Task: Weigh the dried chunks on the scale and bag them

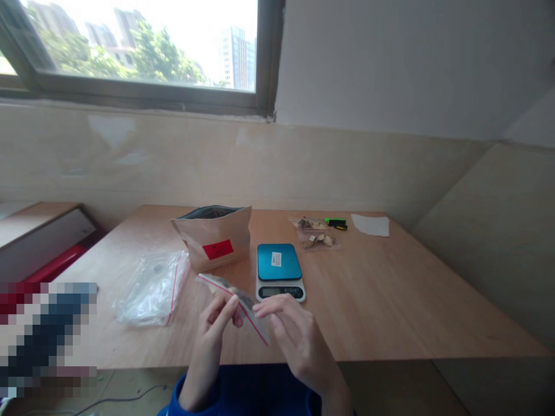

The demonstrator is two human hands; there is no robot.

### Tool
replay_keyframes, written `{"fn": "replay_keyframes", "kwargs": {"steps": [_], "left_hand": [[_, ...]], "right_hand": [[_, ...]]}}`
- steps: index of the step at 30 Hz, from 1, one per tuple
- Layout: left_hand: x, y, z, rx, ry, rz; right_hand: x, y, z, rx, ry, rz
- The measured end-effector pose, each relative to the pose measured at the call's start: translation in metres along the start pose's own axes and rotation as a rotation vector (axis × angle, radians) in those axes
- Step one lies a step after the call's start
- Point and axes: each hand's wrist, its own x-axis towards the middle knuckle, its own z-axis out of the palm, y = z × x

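Bench [399, 300], wood-topped, bears one tan pouch [217, 232], clear bags [150, 289] left of it, a blue-topped scale [280, 268] right. Left hand [213, 323]: grip clamped on one filled zip bag [245, 300], before pouch and scale; right hand [298, 338]: grip apart, alongside.

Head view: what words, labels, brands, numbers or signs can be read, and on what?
Nothing is legible.
Red label on the pouch: marks too small.
White sticker on the scale: print too blurred.
Display: no readable digits.
Buttons: markings too small.
Held bag: no readable text.
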Motion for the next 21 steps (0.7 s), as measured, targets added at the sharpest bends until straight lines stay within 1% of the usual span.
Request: {"fn": "replay_keyframes", "kwargs": {"steps": [2, 4, 7, 10, 13, 16, 19, 21], "left_hand": [[-0.001, 0.001, 0.002, 0.101, -0.015, 0.051], [-0.002, 0.003, 0.005, 0.148, -0.020, 0.050], [-0.003, 0.005, 0.007, 0.187, -0.066, 0.029], [-0.004, 0.007, 0.007, 0.230, -0.116, 0.030], [-0.006, 0.008, 0.007, 0.232, -0.134, 0.007], [-0.008, 0.010, 0.007, 0.178, -0.108, -0.015], [-0.009, 0.011, 0.008, 0.152, -0.071, -0.010], [-0.008, 0.010, 0.008, 0.167, -0.086, -0.008]], "right_hand": [[0.001, -0.002, 0.006, -0.031, -0.004, 0.075], [0.003, -0.001, 0.012, -0.052, -0.005, 0.130], [0.006, 0.003, 0.020, -0.069, 0.035, 0.140], [0.008, 0.005, 0.023, -0.081, 0.064, 0.134], [0.008, 0.004, 0.020, -0.052, 0.023, 0.144], [0.007, 0.002, 0.018, -0.026, -0.036, 0.164], [0.005, 0.000, 0.018, -0.034, -0.065, 0.199], [0.004, 0.000, 0.017, -0.047, -0.072, 0.213]]}}
